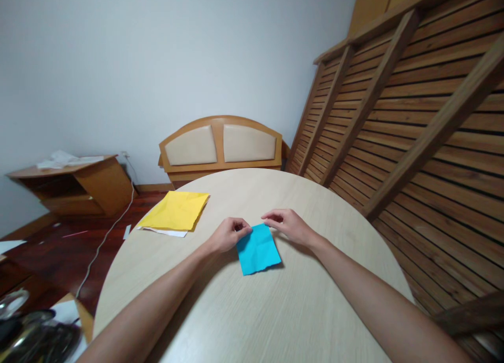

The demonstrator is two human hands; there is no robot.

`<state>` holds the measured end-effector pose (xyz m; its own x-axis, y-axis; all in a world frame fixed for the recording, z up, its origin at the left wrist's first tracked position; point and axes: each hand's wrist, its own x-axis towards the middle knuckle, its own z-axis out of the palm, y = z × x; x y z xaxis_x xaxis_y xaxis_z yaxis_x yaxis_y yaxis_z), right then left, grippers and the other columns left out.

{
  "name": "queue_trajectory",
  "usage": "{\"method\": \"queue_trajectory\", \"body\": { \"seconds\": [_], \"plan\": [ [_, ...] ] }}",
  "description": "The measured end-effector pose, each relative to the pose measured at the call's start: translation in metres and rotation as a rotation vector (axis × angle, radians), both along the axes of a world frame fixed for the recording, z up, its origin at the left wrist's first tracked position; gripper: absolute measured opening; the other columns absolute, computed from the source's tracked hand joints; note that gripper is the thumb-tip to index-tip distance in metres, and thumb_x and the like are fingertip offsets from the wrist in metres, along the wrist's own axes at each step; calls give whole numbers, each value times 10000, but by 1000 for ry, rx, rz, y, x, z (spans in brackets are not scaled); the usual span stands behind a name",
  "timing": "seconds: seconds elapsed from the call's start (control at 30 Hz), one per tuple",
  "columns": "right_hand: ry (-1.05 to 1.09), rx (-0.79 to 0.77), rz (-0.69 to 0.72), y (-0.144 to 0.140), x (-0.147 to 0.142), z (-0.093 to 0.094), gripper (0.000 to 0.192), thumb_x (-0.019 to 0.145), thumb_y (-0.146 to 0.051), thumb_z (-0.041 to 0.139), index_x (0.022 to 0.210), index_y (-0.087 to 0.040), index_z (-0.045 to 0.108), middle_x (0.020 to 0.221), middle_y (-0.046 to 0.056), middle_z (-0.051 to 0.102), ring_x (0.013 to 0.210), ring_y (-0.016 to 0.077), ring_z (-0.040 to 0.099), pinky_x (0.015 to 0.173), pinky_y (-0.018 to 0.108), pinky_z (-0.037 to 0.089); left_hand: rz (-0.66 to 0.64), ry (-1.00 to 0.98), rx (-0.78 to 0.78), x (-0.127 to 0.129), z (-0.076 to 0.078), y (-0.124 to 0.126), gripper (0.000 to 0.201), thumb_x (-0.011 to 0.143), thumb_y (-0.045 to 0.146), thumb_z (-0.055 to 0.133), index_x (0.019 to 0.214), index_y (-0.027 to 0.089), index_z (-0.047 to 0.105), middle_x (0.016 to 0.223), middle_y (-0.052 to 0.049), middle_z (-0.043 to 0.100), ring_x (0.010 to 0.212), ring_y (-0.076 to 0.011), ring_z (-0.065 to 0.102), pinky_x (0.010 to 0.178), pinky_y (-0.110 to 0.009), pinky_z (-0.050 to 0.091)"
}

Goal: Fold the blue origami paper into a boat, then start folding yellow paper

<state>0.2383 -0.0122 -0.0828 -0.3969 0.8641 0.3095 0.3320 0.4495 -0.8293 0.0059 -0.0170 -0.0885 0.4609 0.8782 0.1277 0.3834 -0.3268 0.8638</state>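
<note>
A small square of blue paper with faint crease lines and a ragged lower edge is tilted just over the round table. My left hand pinches its upper left corner between thumb and fingers. By the upper right corner is my right hand, its thumb at the paper's edge and its fingertips slightly apart from the thumb. Whether that thumb presses on the paper is hard to make out.
Yellow paper lies over white paper on the table's left side. Beyond stand a wooden headboard and a low cabinet. A slatted wooden frame leans along the right. A cable crosses the floor.
</note>
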Motion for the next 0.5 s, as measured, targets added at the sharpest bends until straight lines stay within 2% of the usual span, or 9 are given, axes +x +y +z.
{"method": "queue_trajectory", "body": {
  "seconds": [0.23, 0.37, 0.5],
  "plan": [
    [130, -130, 3, -1, -11, -9, 417, 820, -365, 696, 1155, -117, 677, 832, 55, 672, 754, 166, 613, 664, 277, 473, 50, -24, 66, 1, -1, 3, 359, 828, 481, 597, 755, 137, 671, 669, -32, 588, 634, -141, 491, 577, -249, 366],
    [131, -128, 20, -4, -16, -11, 392, 817, -356, 696, 1136, -129, 680, 730, 13, 623, 684, 148, 572, 598, 251, 431, 43, -11, 85, 1, -3, 4, 352, 831, 470, 592, 775, 134, 680, 676, -38, 602, 627, -141, 495, 577, -248, 377],
    [145, -137, 25, -5, -17, -11, 391, 812, -370, 706, 1120, -130, 680, 719, 16, 640, 680, 154, 583, 599, 255, 435, 35, -36, 84, 3, -4, 4, 353, 832, 476, 594, 779, 137, 677, 696, -42, 620, 643, -146, 519, 591, -249, 391]
  ]
}}
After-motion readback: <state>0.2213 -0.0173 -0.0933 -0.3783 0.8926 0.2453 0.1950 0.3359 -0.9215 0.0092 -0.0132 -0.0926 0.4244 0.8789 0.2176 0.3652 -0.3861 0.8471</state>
